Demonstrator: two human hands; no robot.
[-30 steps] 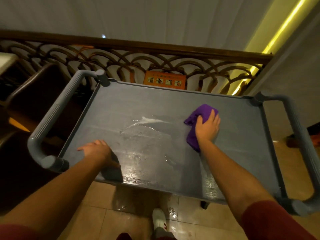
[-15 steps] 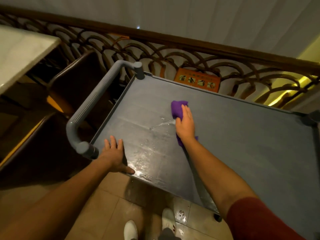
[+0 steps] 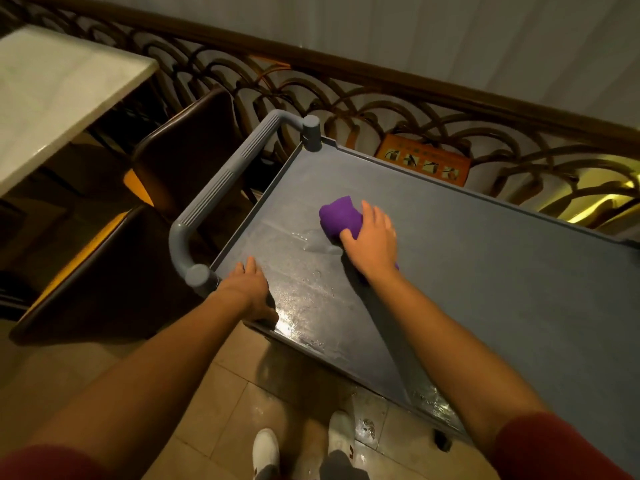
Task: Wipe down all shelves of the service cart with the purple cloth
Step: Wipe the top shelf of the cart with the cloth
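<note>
The grey service cart's top shelf (image 3: 485, 265) fills the centre and right of the head view. Wet streaks shine on its near left part. A bunched purple cloth (image 3: 338, 216) lies on the shelf's left half, and my right hand (image 3: 372, 240) presses down on it, fingers spread over its right side. My left hand (image 3: 250, 287) rests on the shelf's near left corner, beside the lower end of the cart's grey handle (image 3: 225, 192). The lower shelves are hidden under the top one.
A brown chair (image 3: 180, 154) and a white table (image 3: 59, 84) stand to the left of the cart. An ornate wooden railing (image 3: 381, 98) runs behind it, with an orange sign (image 3: 424, 164). Tiled floor and my white shoes (image 3: 266, 448) show below.
My right hand has slid the purple cloth leftward across the top shelf, over the wet patch. The view has swung left. My left hand has stayed at the near left corner.
</note>
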